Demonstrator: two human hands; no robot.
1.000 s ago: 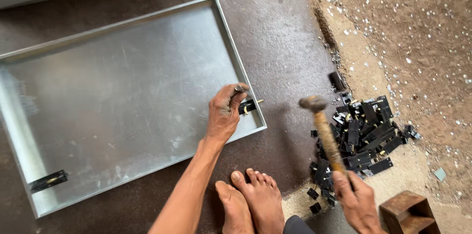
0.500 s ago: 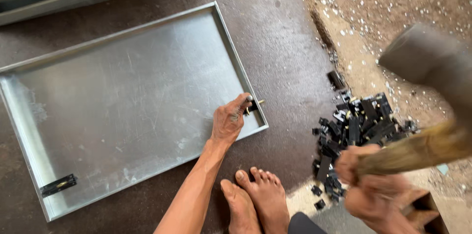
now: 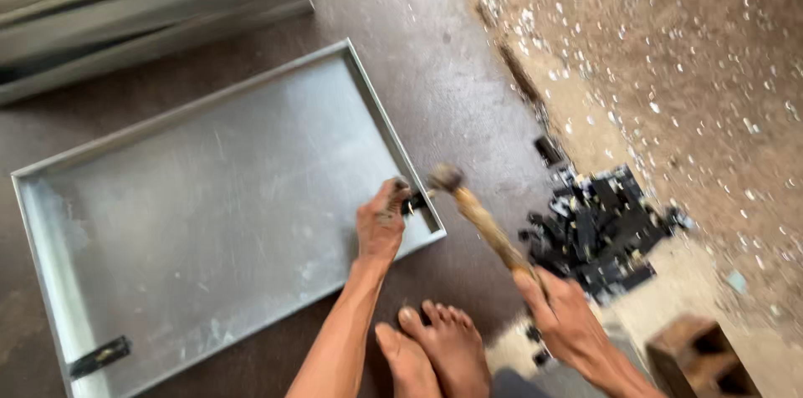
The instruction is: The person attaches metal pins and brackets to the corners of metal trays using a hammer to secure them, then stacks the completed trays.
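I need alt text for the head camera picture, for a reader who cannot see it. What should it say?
A person's right hand brings a wooden-handled hammer down at a small black clip, which the left hand holds on the rim of a shallow sheet-metal tray lying on the dark floor. A pile of black clips lies to the right, and bare feet show below.

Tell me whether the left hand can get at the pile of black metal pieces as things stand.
Probably not readily. The left hand is pressing a small black piece at the tray's rim, and the hammer in the right hand lies between it and the pile.
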